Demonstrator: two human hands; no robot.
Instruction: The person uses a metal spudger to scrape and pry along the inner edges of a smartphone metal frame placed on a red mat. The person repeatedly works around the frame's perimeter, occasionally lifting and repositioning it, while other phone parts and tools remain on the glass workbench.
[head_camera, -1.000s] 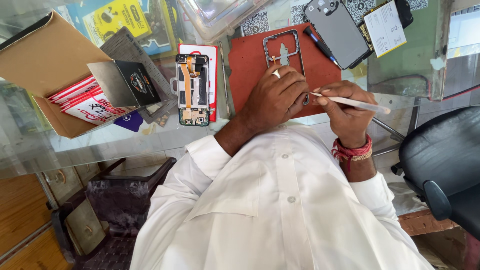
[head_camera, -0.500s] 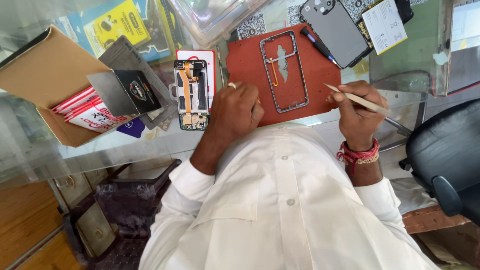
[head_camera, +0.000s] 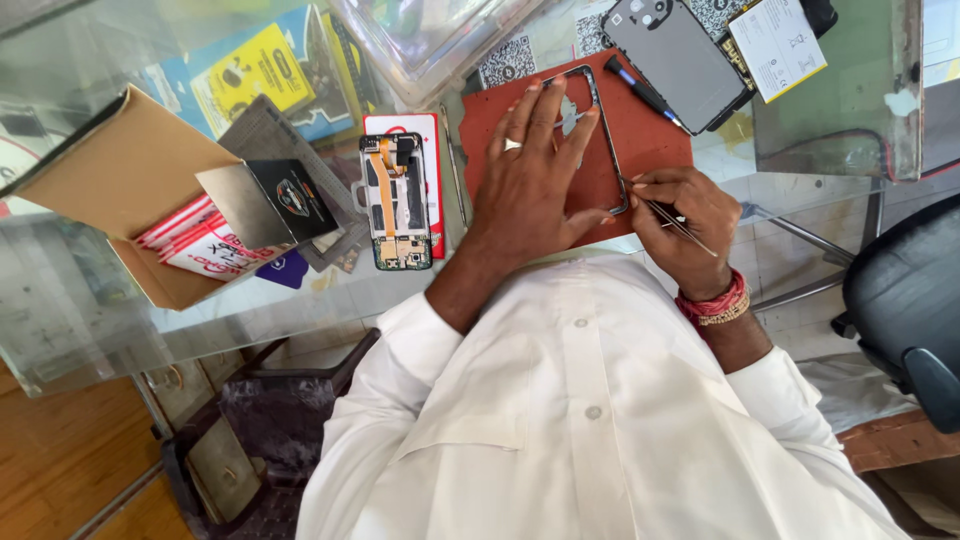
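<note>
Pinched in my right hand (head_camera: 690, 215) are thin tweezers (head_camera: 665, 212), tip touching the phone frame (head_camera: 604, 140). My left hand (head_camera: 530, 175) lies flat, open, pressing that frame onto the red mat (head_camera: 650, 135).

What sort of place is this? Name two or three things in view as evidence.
Probably a phone repair bench: an opened phone with its insides showing, a bare phone frame on a red mat, and tweezers in the right hand.

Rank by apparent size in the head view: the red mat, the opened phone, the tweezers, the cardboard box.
1. cardboard box
2. red mat, partly covered by the left hand
3. opened phone
4. tweezers in the right hand
</note>
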